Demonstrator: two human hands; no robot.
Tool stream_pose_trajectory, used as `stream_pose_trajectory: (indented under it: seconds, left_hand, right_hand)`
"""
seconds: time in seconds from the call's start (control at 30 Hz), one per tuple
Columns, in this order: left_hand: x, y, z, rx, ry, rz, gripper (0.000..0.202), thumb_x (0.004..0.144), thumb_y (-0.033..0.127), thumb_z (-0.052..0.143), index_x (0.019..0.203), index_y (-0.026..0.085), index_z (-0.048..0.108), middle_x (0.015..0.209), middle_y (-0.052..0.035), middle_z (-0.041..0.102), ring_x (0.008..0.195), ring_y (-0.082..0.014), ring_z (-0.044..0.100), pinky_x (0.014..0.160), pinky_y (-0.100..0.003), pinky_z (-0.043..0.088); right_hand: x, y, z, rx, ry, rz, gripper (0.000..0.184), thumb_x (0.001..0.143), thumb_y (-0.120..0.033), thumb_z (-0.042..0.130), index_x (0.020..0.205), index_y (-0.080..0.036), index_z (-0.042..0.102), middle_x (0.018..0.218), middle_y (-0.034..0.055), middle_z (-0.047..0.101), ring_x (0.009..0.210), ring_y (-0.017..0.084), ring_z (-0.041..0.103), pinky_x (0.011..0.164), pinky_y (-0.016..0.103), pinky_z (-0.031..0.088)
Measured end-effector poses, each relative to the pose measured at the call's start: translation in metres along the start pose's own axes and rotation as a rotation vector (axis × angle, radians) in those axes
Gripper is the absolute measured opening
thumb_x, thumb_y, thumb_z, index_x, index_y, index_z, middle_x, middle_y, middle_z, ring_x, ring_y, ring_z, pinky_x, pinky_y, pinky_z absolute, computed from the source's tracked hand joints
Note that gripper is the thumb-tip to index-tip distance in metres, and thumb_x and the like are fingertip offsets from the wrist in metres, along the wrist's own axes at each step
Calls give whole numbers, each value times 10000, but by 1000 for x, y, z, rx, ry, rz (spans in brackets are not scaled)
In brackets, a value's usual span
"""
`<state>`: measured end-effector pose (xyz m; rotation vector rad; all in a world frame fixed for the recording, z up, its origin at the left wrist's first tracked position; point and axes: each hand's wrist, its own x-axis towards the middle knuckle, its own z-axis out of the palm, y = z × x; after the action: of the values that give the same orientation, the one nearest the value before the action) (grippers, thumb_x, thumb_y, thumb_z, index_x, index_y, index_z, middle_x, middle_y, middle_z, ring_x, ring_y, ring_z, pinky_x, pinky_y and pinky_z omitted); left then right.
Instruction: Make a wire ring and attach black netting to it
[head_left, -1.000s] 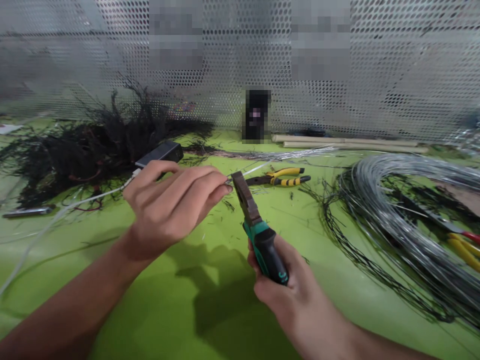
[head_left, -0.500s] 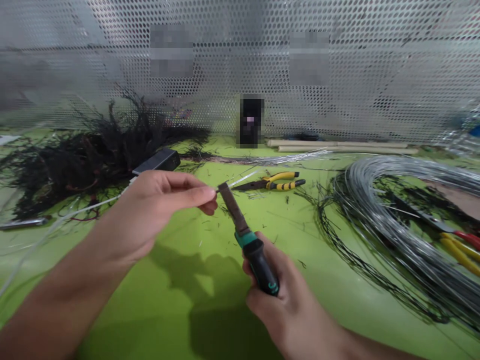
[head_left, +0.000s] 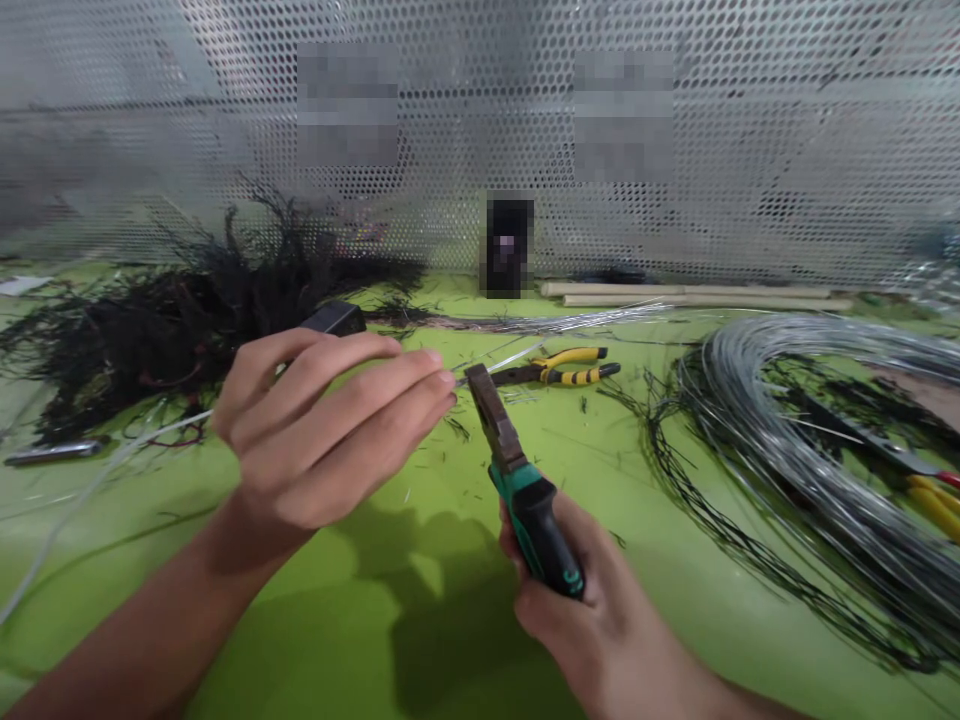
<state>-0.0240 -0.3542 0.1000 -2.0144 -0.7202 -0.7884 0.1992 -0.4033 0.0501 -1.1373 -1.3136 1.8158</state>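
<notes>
In the head view, the R hand [head_left: 604, 615] has its fingers wrapped round the handles of the green-and-black pliers [head_left: 526, 484]. The pliers are up over the green table [head_left: 300, 625], tilted, w/ the metal tip pointing up and away, just beside the fingertips of the L hand [head_left: 322, 430]. The L hand has its fingers close together and looks to be pinching the thin wire [head_left: 519, 356], tho the thumb is hidden. The wire seems to go from those fingertips past the tip of the pliers, and sticks out on the far side. Can't tell if the jaws bite it or just touch it.

The wire is prob very light, a bit stiff + springy, and would bend easily. It looks shiny and smooth, so it could slip or spin in a soft pinch. Ends may be sharp. Best spot to hold it: close to the pliers, b/c a long loose bit would wobble.

The pliers are prob heavy at the metal end and hard to break. The handles look rubbery, so prob not slippery. Best to grab them low on the handles, w/ no skin near the jaws.

Yellow-and-black pliers [head_left: 556, 373] lie on the table just behind.
</notes>
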Motion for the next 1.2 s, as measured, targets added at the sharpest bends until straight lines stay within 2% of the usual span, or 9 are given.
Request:
stream_pose_trajectory:
  seconds: [0.23,0.4,0.53,0.63,0.77,0.83,0.93,1.03,1.2]
  left_hand:
    - [-1,-1,-3,43,-21,-3,286,852,198,831,1116,268,746,1115,40,824,955,-309,808,723,-525,594]
    - [1,1,-1,-46,-66,-41,176,903,189,772,1069,238,738,1012,-18,841,930,-292,812,767,-516,594]
    - [4,9,5,-208,-70,-232,88,942,176,742,991,248,729,946,-12,839,868,-249,809,811,-474,601]
    - [6,14,6,-349,-121,-474,68,991,286,702,963,269,762,927,18,836,791,-207,787,760,-399,610]
    - [8,7,3,-613,-334,-770,194,965,438,699,928,296,826,791,46,813,594,-176,724,464,-270,500]
    - [9,0,1,-801,-444,-869,220,951,457,695,873,307,836,769,44,811,607,-182,737,459,-245,498]
    - [11,-6,0,-972,-536,-948,245,951,467,679,841,316,838,809,36,822,678,-189,764,554,-251,564]
    - [12,-4,-1,-787,-511,-882,221,947,464,676,910,307,828,832,37,819,682,-199,760,572,-281,577]
    - [5,2,1,-298,-260,-349,111,937,256,675,935,297,778,954,2,826,900,-246,791,884,-419,618]
  right_hand:
    - [-1,0,1,-15,8,-16,187,671,-233,519,832,-254,426,693,-88,285,548,85,262,473,252,203]
    - [-1,0,1,32,-10,23,214,665,-242,519,852,-260,416,684,-94,308,534,79,272,473,249,209]
    - [-3,2,-1,6,-17,78,229,677,-271,535,875,-262,420,690,-94,299,501,72,258,457,255,186]
    - [-2,3,-3,-8,-7,108,256,672,-296,545,896,-260,426,700,-87,305,502,77,276,450,255,200]
    - [-1,2,-2,-40,37,205,347,656,-334,578,946,-256,404,714,-73,383,519,96,368,454,255,273]
    - [-1,0,-1,-63,52,220,381,648,-337,588,966,-251,397,732,-61,418,539,108,403,462,258,307]
    - [-2,-2,1,-57,36,231,413,646,-338,593,998,-248,396,707,-67,421,527,113,400,454,258,307]
    - [-2,-5,1,-32,22,224,385,649,-329,584,985,-251,412,667,-92,366,497,98,348,447,251,266]
    - [-2,-8,1,26,-17,161,313,659,-266,556,949,-252,438,679,-98,343,505,80,294,459,240,234]
